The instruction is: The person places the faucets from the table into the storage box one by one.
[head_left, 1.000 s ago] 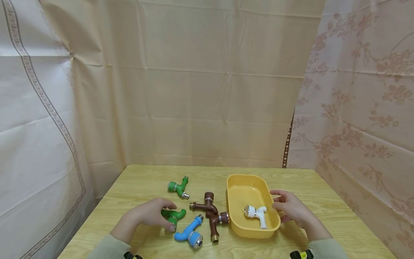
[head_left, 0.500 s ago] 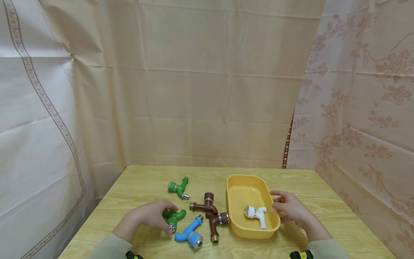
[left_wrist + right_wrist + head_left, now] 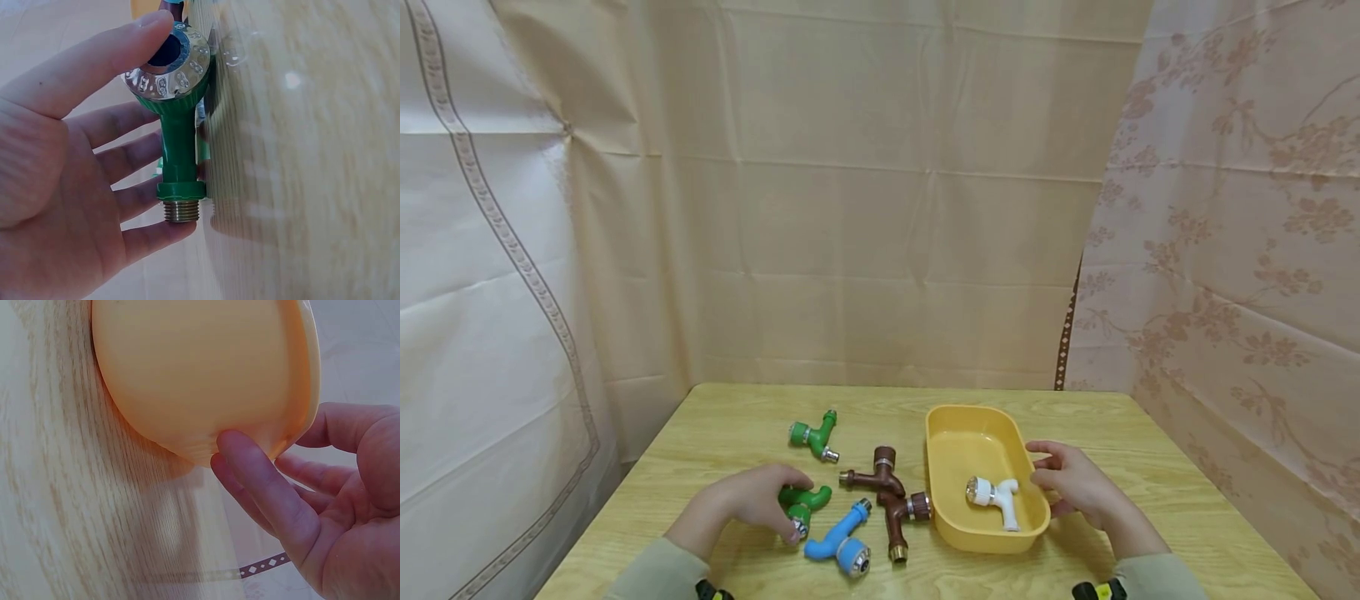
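My left hand (image 3: 756,502) pinches a green faucet (image 3: 806,504) at the table's left. In the left wrist view the thumb lies on the chrome-capped knob (image 3: 167,61), while the other fingers reach behind the green body and its brass thread (image 3: 181,210). My right hand (image 3: 1077,483) touches the outer side of a yellow plastic basin (image 3: 981,542) with its fingertips; in the right wrist view these fingers (image 3: 265,487) are fairly straight against the wall. A white faucet (image 3: 996,496) lies inside the basin. Just right of my left hand lies a blue faucet (image 3: 838,540).
Two brown faucets, one farther back (image 3: 880,477) and one nearer (image 3: 895,521), lie against each other left of the basin. Another green faucet (image 3: 816,435) sits toward the back. Cloth curtains (image 3: 880,208) hang behind the wooden table (image 3: 737,417) and on both sides.
My left hand has shifted slightly to the right, its thumb now settled at the green faucet's knob. The right hand and the basin look unmoved.
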{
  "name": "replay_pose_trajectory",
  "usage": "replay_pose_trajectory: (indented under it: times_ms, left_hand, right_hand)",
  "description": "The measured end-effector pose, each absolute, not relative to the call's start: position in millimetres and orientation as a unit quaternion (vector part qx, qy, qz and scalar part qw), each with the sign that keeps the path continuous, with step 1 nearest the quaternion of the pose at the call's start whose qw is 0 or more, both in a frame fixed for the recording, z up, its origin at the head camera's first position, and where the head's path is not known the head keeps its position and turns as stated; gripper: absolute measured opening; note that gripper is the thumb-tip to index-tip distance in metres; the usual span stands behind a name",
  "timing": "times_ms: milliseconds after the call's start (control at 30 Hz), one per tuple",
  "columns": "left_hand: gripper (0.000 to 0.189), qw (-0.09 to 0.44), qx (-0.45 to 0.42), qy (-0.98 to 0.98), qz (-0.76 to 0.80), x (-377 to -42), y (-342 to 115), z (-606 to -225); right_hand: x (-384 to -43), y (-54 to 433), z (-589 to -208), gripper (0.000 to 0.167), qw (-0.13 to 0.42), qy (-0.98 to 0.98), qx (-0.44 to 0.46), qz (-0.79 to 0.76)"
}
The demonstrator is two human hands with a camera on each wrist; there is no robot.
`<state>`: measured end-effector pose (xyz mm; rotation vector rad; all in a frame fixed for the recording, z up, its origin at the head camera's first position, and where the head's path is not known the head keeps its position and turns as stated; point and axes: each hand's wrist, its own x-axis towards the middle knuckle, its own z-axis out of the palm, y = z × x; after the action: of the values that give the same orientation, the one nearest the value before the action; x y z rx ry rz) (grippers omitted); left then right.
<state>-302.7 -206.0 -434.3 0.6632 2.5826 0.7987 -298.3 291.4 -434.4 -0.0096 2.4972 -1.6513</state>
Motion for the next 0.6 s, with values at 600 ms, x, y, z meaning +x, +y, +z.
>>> replay_pose_trajectory:
  times_ms: [600]
  left_hand:
    - [0.065,0.173,0.229,0.917,0.278,-302.1,-205.3,-434.1]
  right_hand:
    - [-298.9,292.3,-434.7,0.061,0.075,0.835,-0.003,-0.546]
